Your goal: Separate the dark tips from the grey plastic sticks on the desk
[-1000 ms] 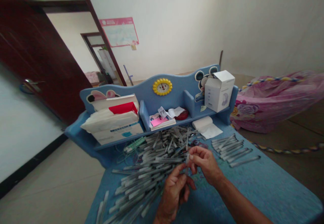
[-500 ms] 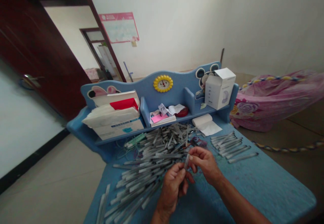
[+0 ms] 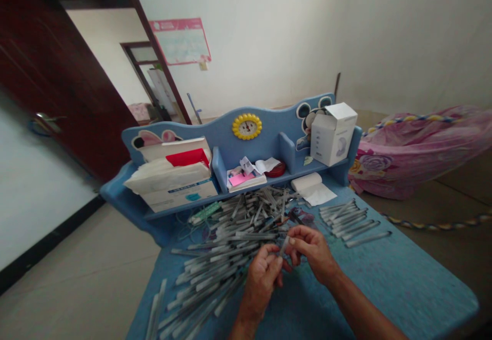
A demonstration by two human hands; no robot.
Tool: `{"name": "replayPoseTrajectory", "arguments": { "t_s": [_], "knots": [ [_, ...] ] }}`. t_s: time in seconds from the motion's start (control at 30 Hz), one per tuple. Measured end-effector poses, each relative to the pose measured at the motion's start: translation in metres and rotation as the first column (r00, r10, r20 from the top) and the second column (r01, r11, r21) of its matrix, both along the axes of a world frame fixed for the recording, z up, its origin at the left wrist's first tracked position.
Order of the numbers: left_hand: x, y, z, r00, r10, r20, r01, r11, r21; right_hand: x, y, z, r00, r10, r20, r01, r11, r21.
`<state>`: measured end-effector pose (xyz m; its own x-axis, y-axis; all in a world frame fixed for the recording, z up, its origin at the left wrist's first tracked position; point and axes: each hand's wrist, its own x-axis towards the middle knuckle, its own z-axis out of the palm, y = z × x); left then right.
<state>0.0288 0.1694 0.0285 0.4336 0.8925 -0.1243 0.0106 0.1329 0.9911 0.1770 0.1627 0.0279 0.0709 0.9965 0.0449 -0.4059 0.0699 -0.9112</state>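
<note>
Between my hands is a slim, translucent grey-white pen, tilted with its upper end leaning right. My left hand pinches its lower part between thumb and fingers. My right hand is closed at the pen's upper end, thumb and forefinger pressed together; its other fingers are partly hidden. To the left and behind my hands, a large heap of similar pens with dark ends spreads over the blue desk. A separate row of several pens lies to the right of my right hand.
A raised blue shelf holds a carton of papers, a stack of notes and a white box. A paper roll lies before it. Beyond the desk's right edge hangs pink cloth with a braided rope.
My fingers have shifted slightly on the pen, and more of its upper part shows between my hands. The heap and the row lie as before.
</note>
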Motion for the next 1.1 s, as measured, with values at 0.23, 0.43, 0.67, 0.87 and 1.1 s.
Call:
{"name": "replayPoseTrajectory", "arguments": {
  "t_s": [0.23,0.43,0.67,0.87,1.1],
  "knots": [
    [0.000,0.000,-0.005,0.996,0.040,-0.077,-0.029,0.991,0.130,0.003,-0.003,-0.007,1.000,0.004,-0.010,-0.005,1.000,-0.022],
    [0.000,0.000,-0.008,0.997,0.045,-0.070,-0.035,0.990,0.134,0.004,-0.001,-0.010,0.999,-0.029,-0.016,0.028,0.998,-0.063],
    [-0.003,0.003,-0.006,0.988,0.154,0.034,-0.151,0.986,-0.067,0.005,0.020,-0.022,0.885,-0.045,0.463,0.177,0.953,-0.245],
    [-0.007,0.001,-0.002,0.965,0.210,0.155,-0.187,0.971,-0.150,-0.005,0.034,-0.026,0.647,0.017,0.762,0.228,0.950,-0.215],
    [-0.008,-0.001,0.001,0.953,0.222,0.207,-0.187,0.966,-0.179,-0.007,0.050,-0.019,0.344,0.017,0.939,0.254,0.961,-0.110]
  ]
}}
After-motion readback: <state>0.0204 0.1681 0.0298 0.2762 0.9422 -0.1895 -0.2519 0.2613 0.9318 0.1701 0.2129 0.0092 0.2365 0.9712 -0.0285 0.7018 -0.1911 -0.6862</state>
